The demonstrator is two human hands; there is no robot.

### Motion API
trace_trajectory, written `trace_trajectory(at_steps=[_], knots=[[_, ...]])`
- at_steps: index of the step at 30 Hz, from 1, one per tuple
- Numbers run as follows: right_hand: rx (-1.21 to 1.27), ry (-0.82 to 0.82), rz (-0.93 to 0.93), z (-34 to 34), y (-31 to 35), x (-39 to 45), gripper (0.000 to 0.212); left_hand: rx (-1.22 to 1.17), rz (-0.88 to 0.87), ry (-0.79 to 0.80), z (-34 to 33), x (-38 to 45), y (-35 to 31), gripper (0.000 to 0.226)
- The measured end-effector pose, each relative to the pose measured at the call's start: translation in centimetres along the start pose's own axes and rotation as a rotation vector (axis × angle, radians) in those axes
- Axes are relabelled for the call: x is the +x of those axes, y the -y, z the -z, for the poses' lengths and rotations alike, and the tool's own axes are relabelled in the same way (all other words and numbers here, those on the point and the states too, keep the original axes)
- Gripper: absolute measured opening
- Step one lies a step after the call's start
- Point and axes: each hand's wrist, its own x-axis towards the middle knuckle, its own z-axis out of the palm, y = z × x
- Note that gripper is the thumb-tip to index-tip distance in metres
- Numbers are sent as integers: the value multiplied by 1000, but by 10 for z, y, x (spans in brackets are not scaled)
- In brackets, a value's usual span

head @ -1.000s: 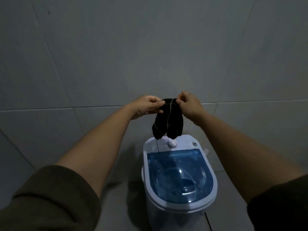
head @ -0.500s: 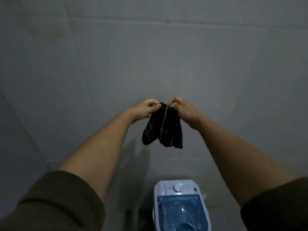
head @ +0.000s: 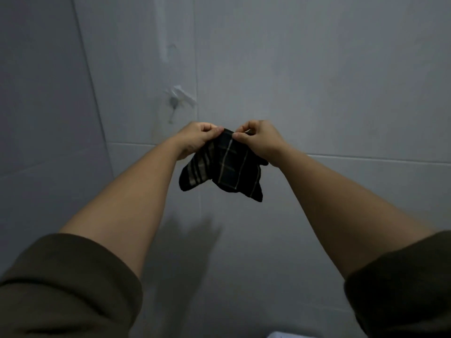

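Note:
A pair of black socks with pale check lines (head: 225,167) hangs in the air in front of a grey tiled wall. My left hand (head: 195,140) pinches the top edge of the socks from the left. My right hand (head: 258,139) pinches the same edge from the right, thumb and forefinger together. Both arms are stretched forward and raised, with dark olive sleeves pushed up to the elbows. The toe ends of the socks dangle below my hands.
A small clear hook (head: 180,98) is stuck on the wall (head: 317,81) just above and left of my hands. A white corner of the small washing machine (head: 280,335) shows at the bottom edge. A wall corner runs down the left side.
My view has tilted upward, so the washing machine has slid almost out of the frame and the wall hook has come into view. Both hands keep pinching the socks, now held higher.

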Motion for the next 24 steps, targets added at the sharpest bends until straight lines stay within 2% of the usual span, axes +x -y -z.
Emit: trace_trajectory(at_steps=[5, 12, 18, 24], knots=[[-41, -117, 68, -41, 44, 38, 17, -26, 38, 22, 73, 1, 0, 13], [-89, -239, 89, -95, 80, 74, 22, 66, 9, -208, 134, 19, 13, 11], [-135, -325, 63, -125, 89, 104, 23, 194, -16, -437, 150, 55, 28, 5], [-182, -379, -5, -136, 79, 123, 24, 255, -47, -542, 135, 79, 40, 18]])
